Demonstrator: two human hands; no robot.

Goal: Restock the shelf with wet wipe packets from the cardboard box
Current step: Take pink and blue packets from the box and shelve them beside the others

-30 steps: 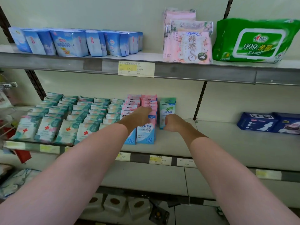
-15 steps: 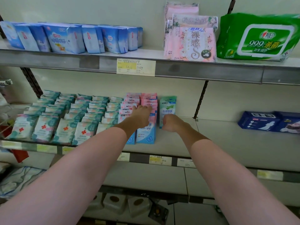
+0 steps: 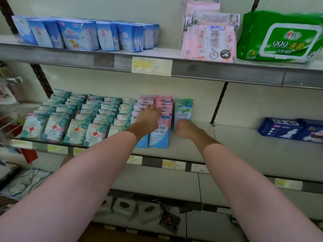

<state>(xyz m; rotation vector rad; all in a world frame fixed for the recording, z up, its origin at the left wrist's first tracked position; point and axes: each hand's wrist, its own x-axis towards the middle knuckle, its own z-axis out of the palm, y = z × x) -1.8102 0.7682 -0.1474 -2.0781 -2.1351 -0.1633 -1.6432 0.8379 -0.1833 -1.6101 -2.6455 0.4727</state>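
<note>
Two hands reach onto the middle shelf [image 3: 188, 151], side by side and a little apart. The left hand [image 3: 148, 117] lies flat with straight fingers pressing on the tops of the pink-and-blue wet wipe packets [image 3: 160, 135], which stand in two tight files running front to back. The right hand [image 3: 185, 127] is curled at the foot of the green wet wipe packet [image 3: 183, 110], which stands upright just beside the pink files, at 3 o'clock from them; whether the fingers pinch that packet or merely nudge its base I cannot tell. No cardboard box shows in this view.

At 9 o'clock from the pink files sit the teal red-cross packets [image 3: 75, 119], packed in leaning rows. Bare shelf stretches toward 3 o'clock, as far as the navy packs [image 3: 286, 128].

These packets look like small soft foil pouches: light, slightly squashy, with a slick printed film that probably slides easily against its neighbours. A lone one standing on its narrow bottom edge, like the green packet, is likely to topple at a careless touch, while a tight file props itself up. My guess is that the safest hold is a pinch across the two broad faces near the middle, or on the stiffer sealed top edge, steadying the row with the flat of the other hand. Squeezing hard seems needless and could crumple the pouch.
</note>
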